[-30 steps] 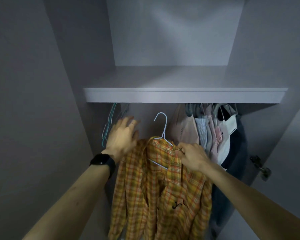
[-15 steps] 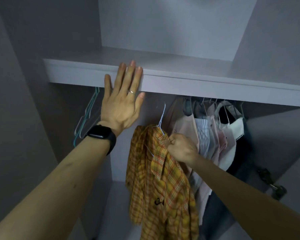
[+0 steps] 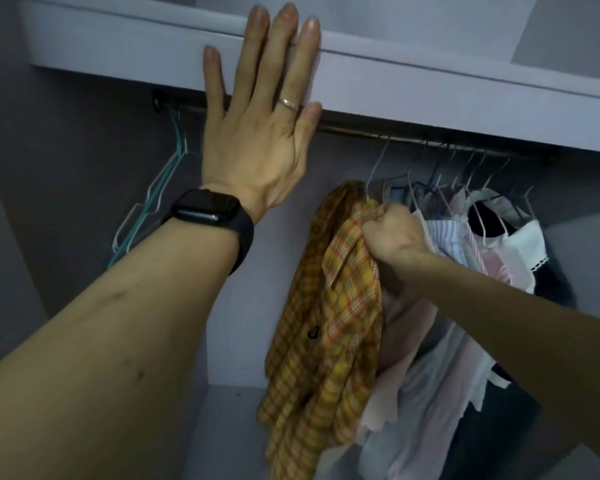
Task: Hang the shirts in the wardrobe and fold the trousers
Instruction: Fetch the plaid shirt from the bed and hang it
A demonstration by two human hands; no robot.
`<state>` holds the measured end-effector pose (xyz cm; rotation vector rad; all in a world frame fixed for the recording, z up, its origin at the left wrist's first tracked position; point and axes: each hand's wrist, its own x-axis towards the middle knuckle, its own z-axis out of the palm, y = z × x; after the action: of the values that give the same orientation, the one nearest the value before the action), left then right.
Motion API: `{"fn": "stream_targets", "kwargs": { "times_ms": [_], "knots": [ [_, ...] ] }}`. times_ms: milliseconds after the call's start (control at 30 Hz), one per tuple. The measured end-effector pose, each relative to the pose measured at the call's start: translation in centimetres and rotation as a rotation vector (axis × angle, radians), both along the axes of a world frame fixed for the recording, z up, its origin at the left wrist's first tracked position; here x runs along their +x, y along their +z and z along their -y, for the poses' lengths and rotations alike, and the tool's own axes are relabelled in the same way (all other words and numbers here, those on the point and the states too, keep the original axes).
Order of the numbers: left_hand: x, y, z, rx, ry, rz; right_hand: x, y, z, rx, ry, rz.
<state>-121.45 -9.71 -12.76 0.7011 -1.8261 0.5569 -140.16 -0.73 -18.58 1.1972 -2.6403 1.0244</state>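
- Far L: a few empty hangers (image 3: 146,209), teal + white wire, bunched and tilted at the L end of the rail (image 3: 354,131).
- Left hand (image 3: 257,133): fingers straight & spread, pressed flat on the front edge of the shelf (image 3: 430,88) above the rail; holds nothing. Ring (image 3: 289,103) on one finger, black watch (image 3: 208,216) on the wrist.
- Centre: yellow-orange plaid shirt (image 3: 329,323) inside the wardrobe (image 3: 250,306), hanging below the rail, bunched & turned edge-on, w/ a small dark mark on the front. The hook of its wire hanger (image 3: 376,168) reaches up to the rail; can't tell if it's fully seated.
- Right hand (image 3: 392,233): fist clamped on the shirt's top by the hanger neck, well apart from the left hand.
- R: hung clothes (image 3: 482,258) (pink, striped, white, dark) packed on wire hangers along the rail, right beside the right hand & forearm.
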Motion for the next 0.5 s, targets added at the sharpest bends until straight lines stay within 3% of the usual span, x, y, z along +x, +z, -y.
{"fn": "stream_targets", "kwargs": {
  "times_ms": [167,367,500],
  "knots": [
    [-0.1,-0.2,0.1,-0.007,-0.002,-0.020,-1.5,2.2,3.0,-0.053,-0.116,-0.057],
    [-0.6,-0.4,0.1,-0.014,-0.026,-0.060,-3.9,1.4,4.0,0.140,-0.181,-0.055],
    [-0.9,-0.5,0.2,-0.015,-0.044,-0.085,-6.2,0.2,2.6,0.139,-0.278,-0.010]
  ]
}}
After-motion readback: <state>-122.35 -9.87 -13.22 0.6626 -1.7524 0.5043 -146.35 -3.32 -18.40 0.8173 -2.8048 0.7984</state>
